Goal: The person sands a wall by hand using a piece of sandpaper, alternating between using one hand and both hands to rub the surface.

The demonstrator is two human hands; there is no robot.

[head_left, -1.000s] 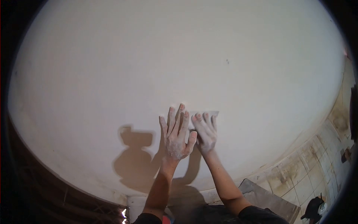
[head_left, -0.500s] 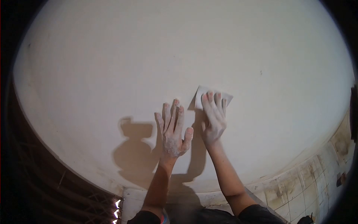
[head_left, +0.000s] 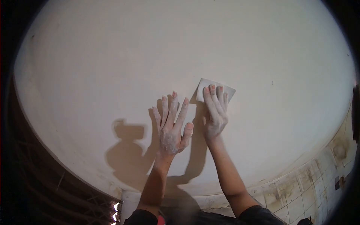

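While flat on the wall (head_left: 112, 56), right hand (head_left: 214, 112) presses the sheet (head_left: 225, 92) under spread fingers (head_left: 212, 98), not clenched, just pinning. Sheet pokes out above and right of that grip, long axis tilting down to the right. Left hand (head_left: 170, 129) open, empty, palm on wall, just left and lower, so farther from sheet.

Person's own body, seen from the head camera. Left hand (head_left: 171, 129) and right hand (head_left: 215, 112): bare, no gloves, rings or watch visible; backs, knuckles and fingers (head_left: 165, 108) dusted with a pale powder, thickest over the left hand's back. Forearms bare from wrist to above the elbow. Dark short sleeves (head_left: 258, 216) show at the lower frame edge, below both elbows.
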